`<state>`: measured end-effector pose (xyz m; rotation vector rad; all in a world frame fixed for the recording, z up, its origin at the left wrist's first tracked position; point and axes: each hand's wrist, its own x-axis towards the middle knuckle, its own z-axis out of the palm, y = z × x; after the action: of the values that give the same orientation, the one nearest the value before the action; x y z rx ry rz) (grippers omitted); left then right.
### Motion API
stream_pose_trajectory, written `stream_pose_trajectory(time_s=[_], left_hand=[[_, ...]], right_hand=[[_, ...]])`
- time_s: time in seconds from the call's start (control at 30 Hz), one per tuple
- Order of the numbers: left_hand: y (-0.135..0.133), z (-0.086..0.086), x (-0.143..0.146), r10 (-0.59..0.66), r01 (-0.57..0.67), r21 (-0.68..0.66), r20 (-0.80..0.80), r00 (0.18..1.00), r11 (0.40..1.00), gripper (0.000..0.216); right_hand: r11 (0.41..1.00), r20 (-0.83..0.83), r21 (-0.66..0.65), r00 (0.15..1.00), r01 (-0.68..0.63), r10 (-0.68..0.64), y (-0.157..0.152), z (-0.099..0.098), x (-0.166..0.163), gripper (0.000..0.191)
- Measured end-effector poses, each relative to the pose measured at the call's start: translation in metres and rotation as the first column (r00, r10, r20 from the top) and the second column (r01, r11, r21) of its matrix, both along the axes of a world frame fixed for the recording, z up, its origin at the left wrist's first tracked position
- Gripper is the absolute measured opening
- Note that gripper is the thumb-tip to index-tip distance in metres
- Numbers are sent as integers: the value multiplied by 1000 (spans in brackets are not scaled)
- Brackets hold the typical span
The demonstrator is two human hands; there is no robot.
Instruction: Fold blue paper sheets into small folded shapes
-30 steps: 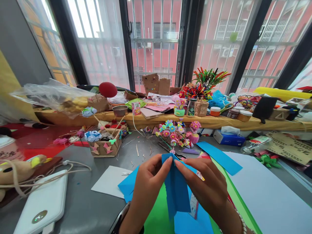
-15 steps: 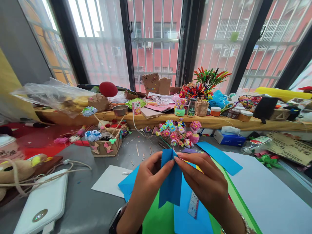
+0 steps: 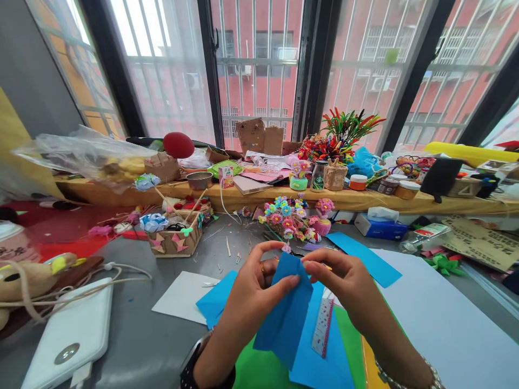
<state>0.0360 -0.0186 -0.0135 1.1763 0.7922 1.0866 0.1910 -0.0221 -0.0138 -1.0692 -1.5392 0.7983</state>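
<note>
A creased piece of blue paper (image 3: 284,319) hangs upright between my hands, above the table. My left hand (image 3: 263,286) is closed on it, the thumb pressed flat across its front near the top edge and the fingers behind. At the upper right corner, the fingertips of my right hand (image 3: 336,275) pinch the same paper. Below lie a larger blue sheet (image 3: 304,362) and a green sheet (image 3: 257,367). A patterned ruler (image 3: 323,324) rests on the blue sheet, just beneath my right hand.
White paper (image 3: 438,302) and a blue strip (image 3: 365,259) lie to the right. A cardboard box (image 3: 176,243) with paper flowers stands left of centre, a power bank (image 3: 73,335) with cables at the near left. Colourful flowers (image 3: 287,216) and a tissue pack (image 3: 381,224) are farther back.
The blue paper has turned and tilted, with its lower end swinging left and its broad face now toward me. My right hand has shifted slightly to the right, uncovering more of the ruler.
</note>
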Motion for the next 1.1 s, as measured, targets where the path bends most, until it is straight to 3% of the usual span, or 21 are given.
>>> stream_pose_trajectory(time_s=[0.17,0.47,1.1], left_hand=[[0,1,0,20,-17,29,-109,994,999,49],[-3,4,-3,39,-24,75,-203,978,997,49],[-4,6,-4,56,-24,129,-247,967,991,49]], right_hand=[[999,85,-31,996,-32,35,1,2,1,15],[997,93,-50,994,-61,66,1,3,2,19],[993,76,-109,996,-41,50,-1,4,-2,20]])
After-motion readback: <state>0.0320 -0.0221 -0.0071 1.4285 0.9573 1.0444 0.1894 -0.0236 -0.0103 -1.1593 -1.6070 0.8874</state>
